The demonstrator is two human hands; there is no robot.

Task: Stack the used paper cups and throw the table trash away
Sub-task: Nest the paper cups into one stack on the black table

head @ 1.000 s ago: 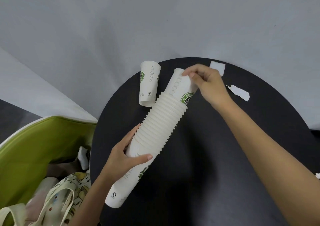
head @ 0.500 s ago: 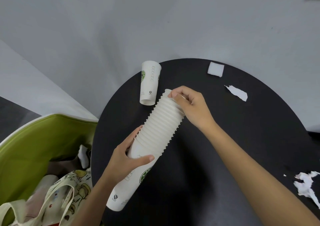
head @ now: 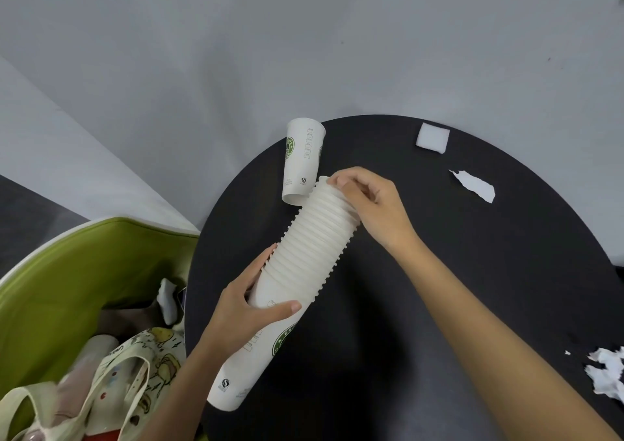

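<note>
Stacking nearly done, I'm judging: left hand (head: pixel 243 319) fingers (head: pixel 283 307) are wrapping the cup stack (head: pixel 304 271), slanted over the surface (head: pixel 439 305), and right hand (head: pixel 368 204) is pinching its top rim. Loose cup (head: pixel 302 160) is waiting just beside that end. Foam square (head: pixel 433 138), torn strip (head: pixel 474 185) and paper scraps (head: pixel 607 376) are lying unbinned; green container (head: pixel 67 271) is sitting at left, nothing blocking

I record one round black desk (head: pixel 439 305), matt surface. At 11 o'clock, at the rim, one white paper cup (head: pixel 303 160) with a green logo; I cannot tell whether it stands or lies. At 12 o'clock, near the far edge, a white foam square (head: pixel 433 138). At 1 o'clock, apart from the square, a torn paper strip (head: pixel 474 185) lying flat. At 4 o'clock, a heap of shredded paper (head: pixel 607 376), cut by the frame edge, with one small scrap (head: pixel 567 352) just beside it.
</note>
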